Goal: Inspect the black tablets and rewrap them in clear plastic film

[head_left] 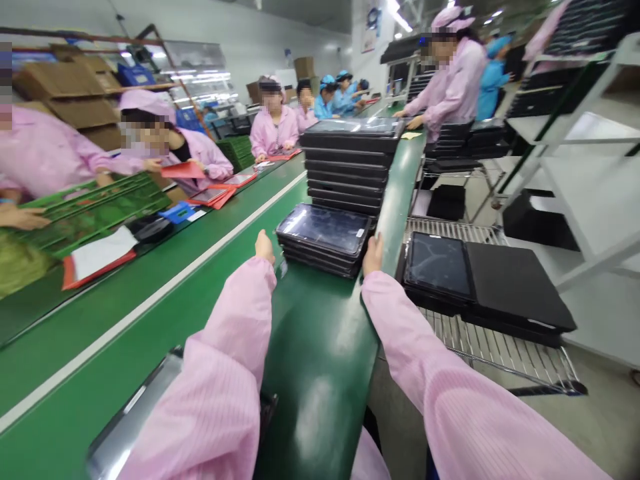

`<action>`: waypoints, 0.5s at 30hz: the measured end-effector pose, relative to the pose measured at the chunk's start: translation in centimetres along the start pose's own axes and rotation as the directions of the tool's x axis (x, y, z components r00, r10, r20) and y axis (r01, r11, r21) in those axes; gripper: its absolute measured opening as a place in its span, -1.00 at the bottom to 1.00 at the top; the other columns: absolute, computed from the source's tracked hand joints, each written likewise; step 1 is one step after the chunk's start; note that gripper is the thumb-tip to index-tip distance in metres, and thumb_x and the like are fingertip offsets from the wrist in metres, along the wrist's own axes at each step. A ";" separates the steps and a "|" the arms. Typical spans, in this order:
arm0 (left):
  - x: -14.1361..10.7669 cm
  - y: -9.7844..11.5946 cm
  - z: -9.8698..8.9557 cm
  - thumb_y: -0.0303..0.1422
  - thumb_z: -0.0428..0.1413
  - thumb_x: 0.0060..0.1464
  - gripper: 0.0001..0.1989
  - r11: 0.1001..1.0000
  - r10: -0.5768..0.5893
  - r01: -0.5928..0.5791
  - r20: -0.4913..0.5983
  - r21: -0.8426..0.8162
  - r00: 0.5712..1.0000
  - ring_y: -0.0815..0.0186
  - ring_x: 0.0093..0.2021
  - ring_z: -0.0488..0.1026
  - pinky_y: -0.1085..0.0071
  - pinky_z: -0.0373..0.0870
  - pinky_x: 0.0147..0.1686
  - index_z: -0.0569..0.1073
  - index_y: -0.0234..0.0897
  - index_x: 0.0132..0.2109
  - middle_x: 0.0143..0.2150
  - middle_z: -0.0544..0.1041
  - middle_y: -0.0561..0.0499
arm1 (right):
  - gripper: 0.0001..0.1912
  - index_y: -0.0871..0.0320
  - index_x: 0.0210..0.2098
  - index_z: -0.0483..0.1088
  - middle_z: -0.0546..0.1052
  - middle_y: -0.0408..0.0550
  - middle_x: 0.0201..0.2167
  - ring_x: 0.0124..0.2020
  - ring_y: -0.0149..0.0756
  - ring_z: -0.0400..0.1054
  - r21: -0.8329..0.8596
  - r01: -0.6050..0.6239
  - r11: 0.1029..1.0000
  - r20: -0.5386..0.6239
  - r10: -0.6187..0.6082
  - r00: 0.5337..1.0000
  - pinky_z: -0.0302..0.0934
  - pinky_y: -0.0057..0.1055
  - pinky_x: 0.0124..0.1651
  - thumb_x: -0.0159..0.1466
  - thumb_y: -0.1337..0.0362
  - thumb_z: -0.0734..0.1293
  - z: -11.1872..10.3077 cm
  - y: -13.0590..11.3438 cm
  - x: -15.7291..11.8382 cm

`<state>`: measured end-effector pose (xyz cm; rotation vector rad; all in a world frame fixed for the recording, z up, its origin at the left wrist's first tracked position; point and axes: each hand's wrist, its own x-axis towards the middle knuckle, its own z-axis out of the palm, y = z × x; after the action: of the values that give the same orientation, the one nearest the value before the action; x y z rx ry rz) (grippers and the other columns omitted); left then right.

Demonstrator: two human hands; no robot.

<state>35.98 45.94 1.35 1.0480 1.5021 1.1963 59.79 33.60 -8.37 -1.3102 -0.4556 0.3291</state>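
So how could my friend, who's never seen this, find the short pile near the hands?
Find the long green table stretching away from you. Partway along it, the short pile sits between the left hand and the right hand. It's lower and nearer than the tall pile right behind it.

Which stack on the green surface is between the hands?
The shorter stack, flanked by the left hand and right hand; the taller stack stands behind it.
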 end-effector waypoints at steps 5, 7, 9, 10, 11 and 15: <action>-3.4 0.4 -17.4 -0.24 0.12 0.16 -0.78 0.988 0.107 -0.108 0.015 0.108 0.994 0.14 0.23 0.38 0.24 0.19 0.28 0.53 -0.22 -0.10 0.11 0.54 -0.09 | -0.57 0.15 0.21 0.31 0.34 0.10 0.22 0.15 -0.03 0.33 -0.263 -0.047 0.964 -0.046 0.036 0.998 0.29 0.04 0.15 0.40 0.20 0.34 -0.9 -2.4 -4.0; -6.7 -1.1 -24.9 -0.33 0.22 0.06 -0.82 0.978 0.124 -0.115 -0.043 0.172 0.991 0.10 0.28 0.32 0.24 0.06 0.35 0.54 -0.23 -0.16 0.12 0.53 -0.11 | -0.60 0.13 0.20 0.32 0.33 0.10 0.24 0.17 -0.04 0.32 -0.341 -0.055 0.938 -0.053 0.039 0.998 0.27 0.03 0.17 0.41 0.20 0.33 -0.8 -3.4 -6.2; -10.6 -3.5 -30.9 -0.38 0.25 -0.01 -0.67 0.974 0.112 -0.074 -0.172 0.215 0.979 0.02 0.41 0.10 0.19 -0.19 0.42 0.49 -0.30 -0.05 0.26 0.39 -0.25 | -0.61 0.11 0.20 0.33 0.29 0.10 0.28 0.22 -0.02 0.26 -0.400 -0.065 0.914 -0.071 0.039 0.997 0.23 0.04 0.21 0.41 0.19 0.32 -0.4 -4.3 -8.9; -12.6 -4.9 -33.0 -0.39 0.24 -0.01 -0.53 0.974 0.113 -0.057 -0.255 0.218 0.960 0.05 0.47 -0.08 0.20 -0.34 0.43 0.42 -0.32 0.09 0.38 0.22 -0.28 | -0.60 0.11 0.20 0.33 0.26 0.12 0.30 0.24 0.00 0.23 -0.420 -0.071 0.905 -0.073 0.044 0.996 0.20 0.04 0.23 0.41 0.18 0.32 0.0 -4.7 -10.5; -14.5 -6.4 -34.7 -0.39 0.23 0.00 -0.39 0.978 0.105 -0.038 -0.322 0.207 0.941 0.10 0.50 -0.22 0.23 -0.43 0.42 0.30 -0.32 0.21 0.46 0.04 -0.28 | -0.58 0.12 0.22 0.32 0.23 0.13 0.31 0.27 0.02 0.20 -0.432 -0.076 0.898 -0.060 0.056 0.997 0.18 0.06 0.25 0.40 0.18 0.33 0.5 -5.1 -12.2; -21.7 -12.4 -35.9 -0.24 0.01 0.23 -0.29 0.997 -0.055 0.071 -0.427 0.021 0.902 0.18 0.50 -0.18 0.26 -0.22 0.42 -0.10 -0.29 0.40 0.49 -0.15 -0.29 | -0.56 0.16 0.20 0.32 0.28 0.11 0.29 0.27 0.04 0.20 -0.427 -0.076 0.901 0.271 0.207 0.940 0.11 0.15 0.27 0.38 0.17 0.36 2.8 -6.2 -20.9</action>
<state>4.83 15.68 -3.84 0.7805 1.8837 1.4204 40.17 24.51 -4.61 -1.7189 -0.7244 0.5930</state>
